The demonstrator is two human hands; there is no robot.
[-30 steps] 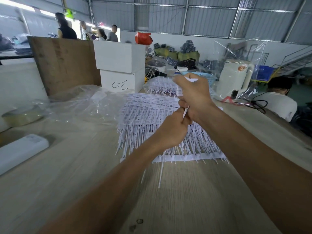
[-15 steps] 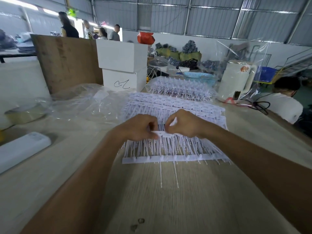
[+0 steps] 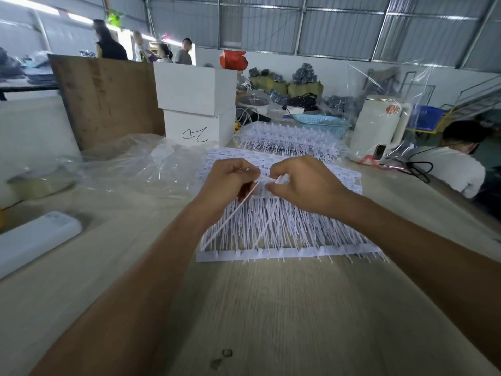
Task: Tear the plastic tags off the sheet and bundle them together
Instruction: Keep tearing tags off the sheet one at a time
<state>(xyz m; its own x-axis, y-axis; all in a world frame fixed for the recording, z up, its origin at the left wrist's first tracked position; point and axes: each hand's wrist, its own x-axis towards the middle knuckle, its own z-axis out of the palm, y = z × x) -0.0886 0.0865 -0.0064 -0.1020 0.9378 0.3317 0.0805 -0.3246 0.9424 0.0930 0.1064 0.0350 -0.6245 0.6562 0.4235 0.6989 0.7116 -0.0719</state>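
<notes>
Here the left hand and right hand meet over the middle of the sheet, which lies flat on the table at about twelve o'clock from the wearer. Both hands have fingers curled, pinching white tags between them; long thin tails trail from the left hand toward seven o'clock. How many tags each hand has, I cannot tell.

The likely trouble: the sheet rests loose, with nothing pinning it, so a sharp pull could drag it along instead of snapping a tag free. The thin tails might also snag among the neighbouring strands and bend or break. A second sheet waits at one o'clock, beside a blue basket.
</notes>
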